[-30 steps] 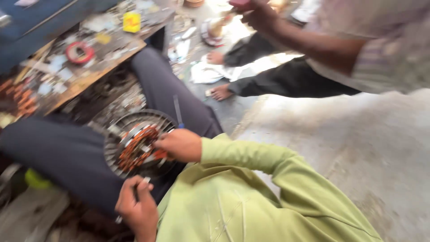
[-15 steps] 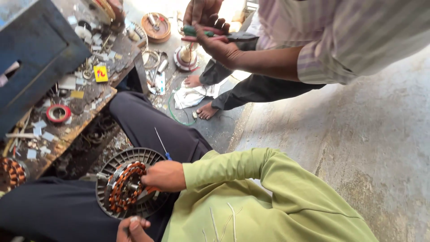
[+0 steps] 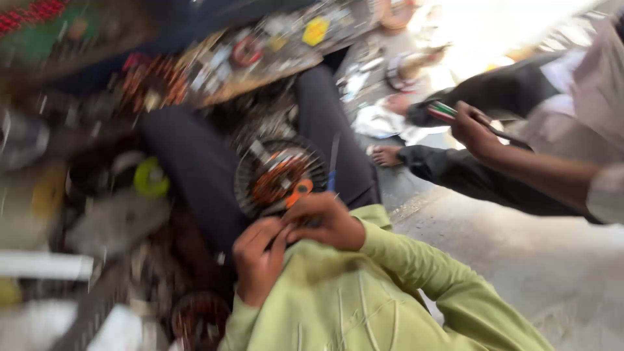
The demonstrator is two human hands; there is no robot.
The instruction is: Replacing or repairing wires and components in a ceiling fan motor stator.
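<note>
**Both hands meet at the near edge of the wound motor core**

The round motor core, with copper windings, rests on the person's dark-trousered lap. The left hand and right hand come together just near of it, fingers curled and pressed close around an orange-handled tool whose end lies over the core's near rim; the blur hides the exact pinch. A cluttered workbench crowds the far left, scattered parts the left. Open concrete floor lies to the right, where another person's hand holds a striped tool.
</note>
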